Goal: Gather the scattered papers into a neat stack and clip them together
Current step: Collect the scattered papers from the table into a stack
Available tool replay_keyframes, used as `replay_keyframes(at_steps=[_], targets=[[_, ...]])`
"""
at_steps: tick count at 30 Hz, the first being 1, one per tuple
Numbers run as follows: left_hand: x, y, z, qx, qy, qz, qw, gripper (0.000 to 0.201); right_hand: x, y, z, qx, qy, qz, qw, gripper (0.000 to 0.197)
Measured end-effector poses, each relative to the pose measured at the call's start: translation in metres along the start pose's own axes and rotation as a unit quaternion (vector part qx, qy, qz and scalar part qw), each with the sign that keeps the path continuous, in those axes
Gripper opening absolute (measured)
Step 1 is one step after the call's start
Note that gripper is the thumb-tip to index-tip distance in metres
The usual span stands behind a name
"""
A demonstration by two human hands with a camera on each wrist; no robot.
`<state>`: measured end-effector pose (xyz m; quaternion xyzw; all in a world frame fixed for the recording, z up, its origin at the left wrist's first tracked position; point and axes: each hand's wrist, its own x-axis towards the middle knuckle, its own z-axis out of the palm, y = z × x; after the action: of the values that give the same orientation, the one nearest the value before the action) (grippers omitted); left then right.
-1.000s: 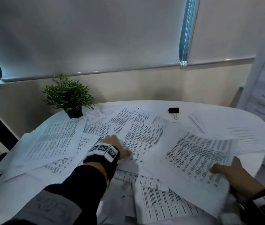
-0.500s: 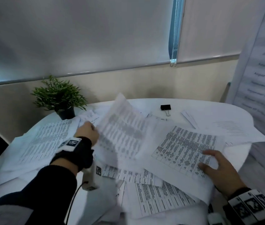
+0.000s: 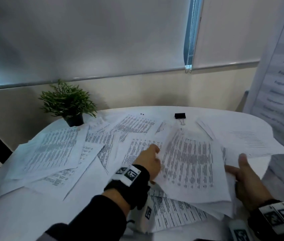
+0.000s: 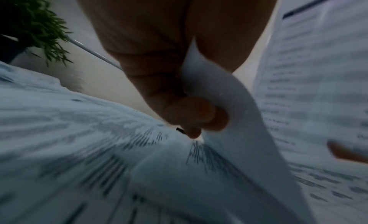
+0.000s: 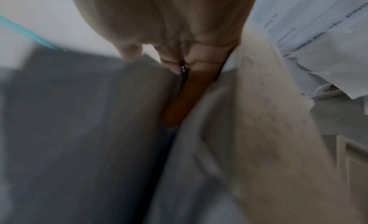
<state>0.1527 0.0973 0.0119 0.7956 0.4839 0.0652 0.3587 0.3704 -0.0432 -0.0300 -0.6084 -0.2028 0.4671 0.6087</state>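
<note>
Printed papers (image 3: 56, 150) lie scattered over the white round table (image 3: 224, 115). My left hand (image 3: 152, 156) pinches the left edge of one printed sheet (image 3: 188, 164), which lies on top of a loose pile at the front right. The left wrist view shows my left hand (image 4: 191, 110) with thumb and fingers closed on that sheet's curled edge (image 4: 225, 92). My right hand (image 3: 238, 171) is at the pile's right edge, thumb raised, fingers straight and reaching under the sheets. In the blurred right wrist view the fingers (image 5: 179, 101) lie straight between papers. A black binder clip (image 3: 180, 116) sits at the table's far side.
A small potted plant (image 3: 68, 103) stands at the table's far left. A printed banner (image 3: 283, 75) hangs at the right, close to the table edge. Behind the table runs a wall with lowered blinds. More sheets (image 3: 252, 141) overhang the right rim.
My left hand picked a sheet up from the middle, swung it rightward and brought it down onto the pile at my right hand. The right hand stayed at the pile's right edge.
</note>
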Motion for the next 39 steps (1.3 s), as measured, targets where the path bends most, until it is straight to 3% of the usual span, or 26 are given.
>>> replay_keyframes(at_steps=[1,4,7,9,12,18,21,23,25,26,28,29,30,32,34,36,39], targets=[[0.001,-0.002,0.004,0.017,-0.007,-0.004,1.0,0.031,0.003,0.0,-0.001,0.002,-0.007,0.002,1.0,0.059],[0.011,-0.012,-0.007,0.009,-0.007,-0.048,0.999,0.05,0.01,0.007,-0.007,-0.162,0.028,-0.053,0.985,0.02],[0.02,-0.036,-0.032,0.151,0.093,-0.182,0.967,0.081,0.015,0.015,-0.012,-0.204,0.039,-0.084,0.975,0.036],[0.02,-0.054,-0.036,0.201,0.093,-0.268,0.937,0.097,0.014,0.015,-0.01,-0.194,0.038,-0.095,0.976,0.047],[0.027,-0.067,-0.031,0.209,0.073,-0.298,0.928,0.097,0.014,0.02,-0.011,-0.192,0.039,-0.108,0.975,0.06],[0.025,-0.059,-0.041,0.125,0.086,-0.235,0.96,0.037,0.012,0.019,-0.01,-0.194,0.05,-0.138,0.97,0.069],[0.023,-0.05,-0.066,0.051,0.2,-0.168,0.964,0.03,0.011,0.019,-0.011,-0.196,0.044,-0.143,0.969,0.061],[0.019,-0.042,-0.093,-0.038,0.332,-0.105,0.937,0.024,0.012,0.022,-0.014,-0.238,0.035,-0.161,0.957,0.045],[0.012,-0.032,-0.118,-0.166,0.428,-0.049,0.887,0.016,0.014,0.024,-0.015,-0.282,0.025,-0.163,0.945,0.033],[0.006,-0.024,-0.125,-0.261,0.44,-0.023,0.859,0.012,0.014,0.024,-0.015,-0.293,0.018,-0.155,0.943,0.031],[-0.004,-0.007,-0.122,-0.425,0.39,0.004,0.817,0.011,0.014,0.024,-0.015,-0.294,0.003,-0.134,0.947,0.032],[-0.006,0.0,-0.112,-0.439,0.349,0.004,0.828,0.012,0.013,0.023,-0.014,-0.296,-0.001,-0.125,0.947,0.035],[-0.004,0.004,-0.097,-0.406,0.306,0.003,0.861,0.012,0.013,0.022,-0.013,-0.302,-0.001,-0.116,0.946,0.037],[0.003,0.005,-0.064,-0.277,0.231,0.001,0.933,0.01,0.013,0.02,-0.011,-0.3,0.003,-0.098,0.949,0.039],[0.009,0.002,-0.036,-0.141,0.17,-0.015,0.975,0.012,0.011,0.015,-0.009,-0.248,0.017,-0.085,0.965,0.035],[0.013,0.001,-0.015,-0.019,0.097,-0.027,0.995,0.029,0.009,0.009,-0.009,-0.179,0.048,-0.066,0.98,0.028],[0.017,0.0,0.002,0.044,0.054,-0.03,0.997,0.047,0.009,0.008,-0.005,-0.103,0.047,-0.043,0.993,0.043]])
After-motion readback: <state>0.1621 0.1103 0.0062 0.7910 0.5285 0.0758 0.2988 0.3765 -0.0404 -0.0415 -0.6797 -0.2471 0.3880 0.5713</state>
